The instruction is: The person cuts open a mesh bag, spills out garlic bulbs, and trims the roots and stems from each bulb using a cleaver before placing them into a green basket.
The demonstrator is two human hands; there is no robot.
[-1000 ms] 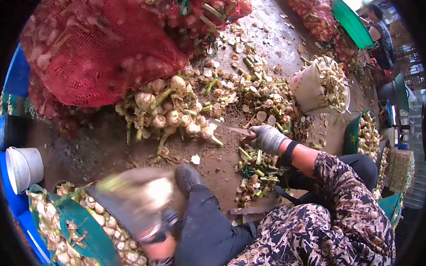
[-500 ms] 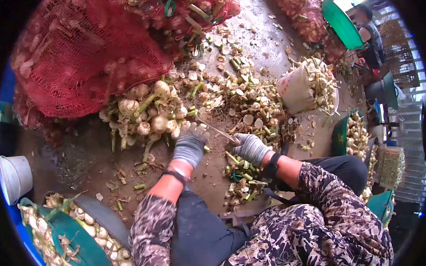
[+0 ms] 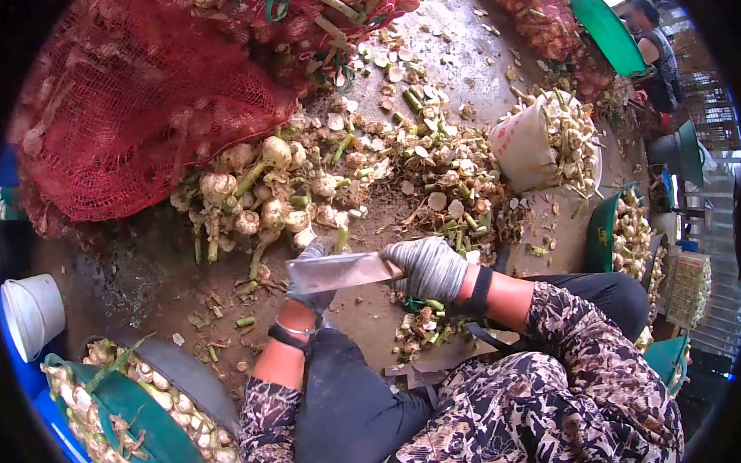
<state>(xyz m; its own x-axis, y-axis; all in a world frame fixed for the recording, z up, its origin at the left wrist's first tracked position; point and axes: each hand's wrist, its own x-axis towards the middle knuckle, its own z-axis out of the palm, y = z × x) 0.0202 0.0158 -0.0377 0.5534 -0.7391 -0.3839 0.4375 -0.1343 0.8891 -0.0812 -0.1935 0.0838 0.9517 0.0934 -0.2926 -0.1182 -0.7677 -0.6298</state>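
1. Gripping a cleaver (image 3: 338, 272) by its handle in the right hand (image 3: 429, 268).
2. Reaching the left hand (image 3: 311, 300) behind it, next to a green stalk (image 3: 340, 237); cannot tell whether closed around that.
3. Facing piled garlic bulbs (image 3: 247, 223) just beyond the left hand.
4. With scattered trimmings (image 3: 434, 180) beyond the right hand, then a heaped white container (image 3: 521, 149).
5. With a red mesh sack (image 3: 155, 125) past the bulbs, farthest from the left hand.

Illegible red print (image 3: 510, 129) on bucket (image 3: 525, 157)
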